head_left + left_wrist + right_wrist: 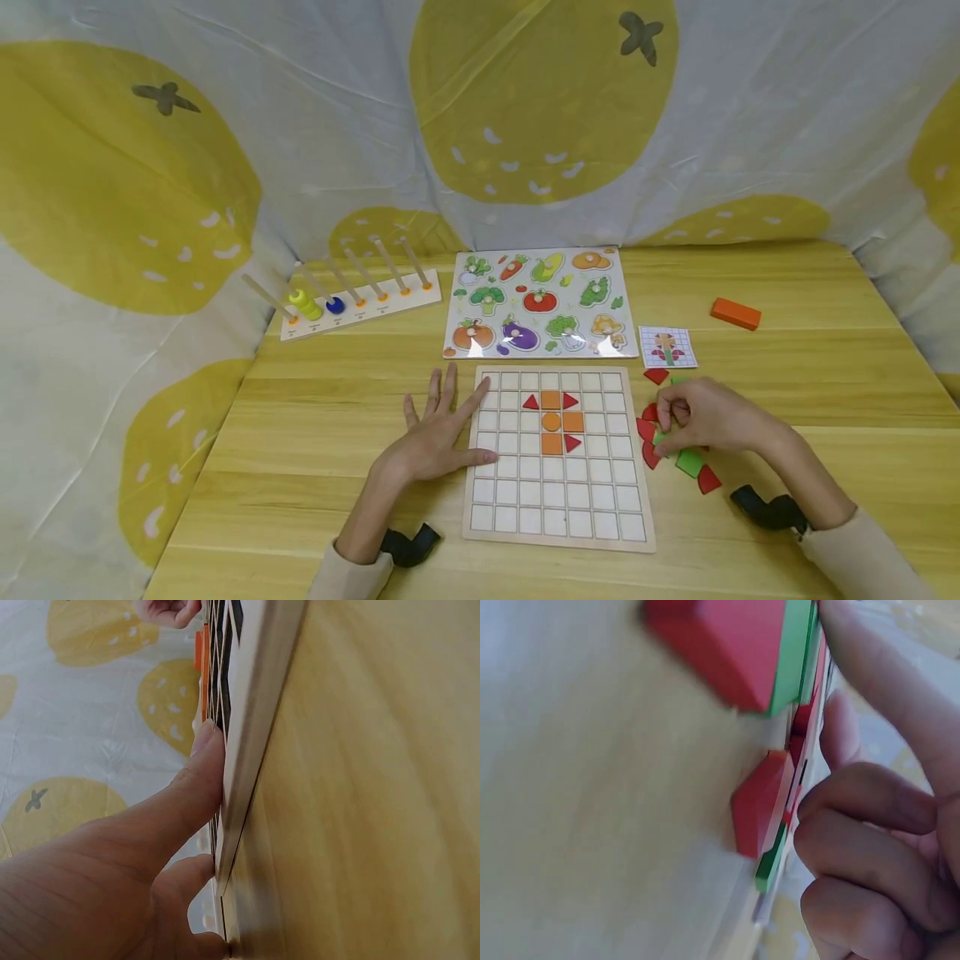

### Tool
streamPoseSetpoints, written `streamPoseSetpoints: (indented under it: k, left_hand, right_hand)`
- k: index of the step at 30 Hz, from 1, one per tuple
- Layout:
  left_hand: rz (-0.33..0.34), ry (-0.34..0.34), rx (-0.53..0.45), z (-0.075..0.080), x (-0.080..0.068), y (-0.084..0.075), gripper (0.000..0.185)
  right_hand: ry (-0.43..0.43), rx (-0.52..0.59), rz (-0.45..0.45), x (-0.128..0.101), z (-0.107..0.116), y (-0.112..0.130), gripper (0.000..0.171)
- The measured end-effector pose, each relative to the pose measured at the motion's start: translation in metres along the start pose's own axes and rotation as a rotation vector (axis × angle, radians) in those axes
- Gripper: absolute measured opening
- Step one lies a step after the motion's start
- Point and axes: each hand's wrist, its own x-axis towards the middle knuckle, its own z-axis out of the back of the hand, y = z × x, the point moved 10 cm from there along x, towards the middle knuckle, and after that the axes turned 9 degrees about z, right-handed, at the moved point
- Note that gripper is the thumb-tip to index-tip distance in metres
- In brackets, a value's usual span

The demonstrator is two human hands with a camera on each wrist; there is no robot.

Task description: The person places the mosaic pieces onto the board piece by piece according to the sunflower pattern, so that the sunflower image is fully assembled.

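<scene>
A white grid board (555, 500) lies on the wooden table with orange squares (551, 400) and red triangles (531, 402) set around an orange disc in its upper rows. My left hand (450, 417) lies flat with fingers spread, and its fingers (187, 802) press the board's left edge (255, 712). My right hand (663, 427) hovers over a pile of red pieces (648, 454) and green pieces (690, 462) right of the board. Its curled fingers (877, 847) pinch a small green piece (659, 438). A red piece (761, 802) lies close beside them.
A pattern card (667, 347) lies above the pile, and an orange block (736, 313) sits further right. Behind the board are a vegetable peg puzzle (540, 304) and a peg rack (360, 300) with stacked rings. A lemon-print cloth walls the table.
</scene>
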Motion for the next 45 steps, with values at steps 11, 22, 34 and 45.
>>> streamPoseSetpoints:
  k: [11,22,34,45]
  left_hand:
    - [0.007,-0.002,0.010,0.002,-0.001,-0.002,0.099]
    - [-0.010,-0.018,-0.024,-0.001,0.002,0.003,0.102]
    - [-0.037,-0.021,-0.046,0.002,-0.002,-0.002,0.100]
    - [-0.038,-0.020,-0.054,0.001,-0.002,-0.001,0.100]
  right_hand:
    - [0.061,0.169,0.159,-0.015,0.022,-0.002,0.024]
    - [0.170,0.238,0.228,-0.025,0.021,-0.018,0.022]
    - [0.080,0.173,0.142,-0.016,0.020,-0.020,0.018]
    - [0.087,0.149,0.170,-0.015,0.017,-0.018,0.017]
